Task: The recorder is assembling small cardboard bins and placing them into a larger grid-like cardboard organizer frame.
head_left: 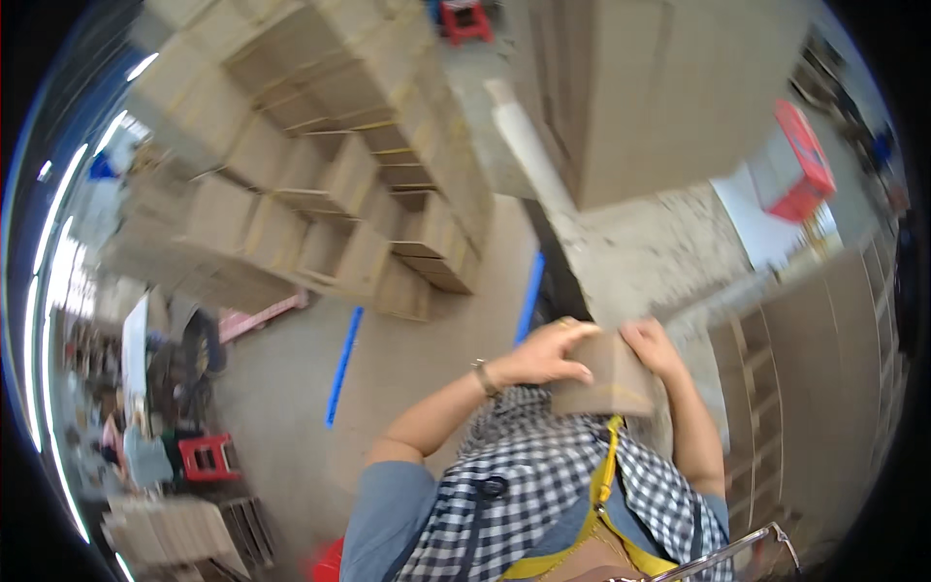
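– Brown box [621,388], close in front of the chest, slightly blurred! And round about, biggest first?

– Stretching away below, the grey floor [276,412]. Looming ahead on the left, a tall stack of pale brown boxes [218,213], several showing open hollows!

– And up at the right?

– Big brown block [679,97], rising over a stained patch of floor. Nearer in, a black-and-white checked garment [524,490], draped across the chest.

– Smaller now, go on!

– Red stool [211,458], well off at the far left. Then blue strips [344,369], two in view, well apart from each other. Down to the box again, just above the checked cloth!

– And the hands? Quick!

– Right grip [655,349], curled tight over the box's far right edge, grasping it! Left grip [546,354], laid over the left side, thumb parted from the fingers. Clasping or merely resting? Cannot tell from this angle.

– Anything tinier?

– Thin wristband [485,378], circling the left wrist!
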`<state>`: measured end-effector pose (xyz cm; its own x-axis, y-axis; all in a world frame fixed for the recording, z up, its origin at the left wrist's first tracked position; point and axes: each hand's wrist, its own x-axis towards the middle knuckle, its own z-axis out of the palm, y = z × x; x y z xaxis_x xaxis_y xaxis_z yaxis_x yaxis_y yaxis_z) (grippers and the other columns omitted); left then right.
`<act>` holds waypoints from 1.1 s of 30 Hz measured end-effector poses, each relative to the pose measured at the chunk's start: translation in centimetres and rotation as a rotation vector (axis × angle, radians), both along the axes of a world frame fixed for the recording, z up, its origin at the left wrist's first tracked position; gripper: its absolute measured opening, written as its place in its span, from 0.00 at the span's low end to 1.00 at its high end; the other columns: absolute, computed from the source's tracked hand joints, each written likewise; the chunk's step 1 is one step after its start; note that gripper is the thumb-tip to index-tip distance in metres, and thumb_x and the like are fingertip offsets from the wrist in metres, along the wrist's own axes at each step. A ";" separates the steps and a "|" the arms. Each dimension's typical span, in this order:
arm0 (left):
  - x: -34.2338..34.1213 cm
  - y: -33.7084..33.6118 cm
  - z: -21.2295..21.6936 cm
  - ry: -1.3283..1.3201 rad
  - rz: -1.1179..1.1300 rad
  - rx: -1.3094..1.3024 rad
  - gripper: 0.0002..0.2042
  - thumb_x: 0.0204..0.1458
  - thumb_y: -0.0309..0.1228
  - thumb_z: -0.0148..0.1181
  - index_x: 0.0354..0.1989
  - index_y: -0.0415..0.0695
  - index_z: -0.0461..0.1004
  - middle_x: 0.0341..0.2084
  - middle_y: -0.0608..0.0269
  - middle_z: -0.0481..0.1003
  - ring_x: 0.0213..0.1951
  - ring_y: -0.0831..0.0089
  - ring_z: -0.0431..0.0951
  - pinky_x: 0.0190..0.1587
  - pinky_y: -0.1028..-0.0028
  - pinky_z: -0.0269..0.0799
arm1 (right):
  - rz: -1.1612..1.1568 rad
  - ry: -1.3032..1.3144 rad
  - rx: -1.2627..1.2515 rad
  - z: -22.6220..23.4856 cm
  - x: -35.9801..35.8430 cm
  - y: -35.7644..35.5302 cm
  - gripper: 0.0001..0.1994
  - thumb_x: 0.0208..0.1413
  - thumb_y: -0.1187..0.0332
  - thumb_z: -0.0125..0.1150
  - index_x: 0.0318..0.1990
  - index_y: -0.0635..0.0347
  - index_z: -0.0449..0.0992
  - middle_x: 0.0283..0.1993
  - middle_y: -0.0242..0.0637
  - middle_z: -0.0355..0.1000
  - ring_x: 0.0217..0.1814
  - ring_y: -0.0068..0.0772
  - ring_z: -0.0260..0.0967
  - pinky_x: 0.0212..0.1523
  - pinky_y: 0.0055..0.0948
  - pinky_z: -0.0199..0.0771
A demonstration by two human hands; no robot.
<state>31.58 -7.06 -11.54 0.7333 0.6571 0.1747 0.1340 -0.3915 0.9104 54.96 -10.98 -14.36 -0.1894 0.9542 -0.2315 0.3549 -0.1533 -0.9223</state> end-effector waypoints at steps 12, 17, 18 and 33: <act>1.6 1.8 -2.9 0.327 -0.005 0.716 0.05 0.47 0.27 0.53 0.25 0.39 0.67 0.21 0.55 0.68 0.25 0.57 0.71 0.29 0.65 0.69 | 0.076 -0.198 0.154 -1.5 -0.6 -1.7 0.26 0.55 0.44 0.44 0.27 0.60 0.74 0.22 0.47 0.70 0.27 0.49 0.69 0.28 0.38 0.66; 4.7 7.6 -8.9 0.175 -0.012 0.540 0.04 0.49 0.26 0.52 0.26 0.40 0.67 0.22 0.53 0.69 0.26 0.54 0.72 0.28 0.63 0.69 | -0.028 -0.302 0.193 0.0 -1.6 -2.3 0.27 0.53 0.43 0.45 0.39 0.61 0.73 0.32 0.50 0.72 0.37 0.53 0.69 0.37 0.40 0.67; 6.3 7.0 -9.9 0.153 -0.080 0.478 0.03 0.50 0.26 0.52 0.28 0.40 0.69 0.23 0.53 0.70 0.26 0.55 0.72 0.29 0.65 0.69 | -0.177 -0.297 0.227 -0.6 -1.9 -2.7 0.27 0.53 0.43 0.45 0.42 0.61 0.73 0.34 0.50 0.72 0.39 0.53 0.69 0.39 0.40 0.68; 9.5 -4.8 -1.5 -0.117 -0.267 0.455 0.07 0.43 0.22 0.58 0.32 0.38 0.76 0.16 0.60 0.68 0.20 0.64 0.71 0.24 0.69 0.68 | -0.741 -0.166 0.119 1.7 4.6 -12.6 0.20 0.40 0.52 0.68 0.23 0.63 0.73 0.17 0.42 0.68 0.18 0.30 0.65 0.21 0.30 0.64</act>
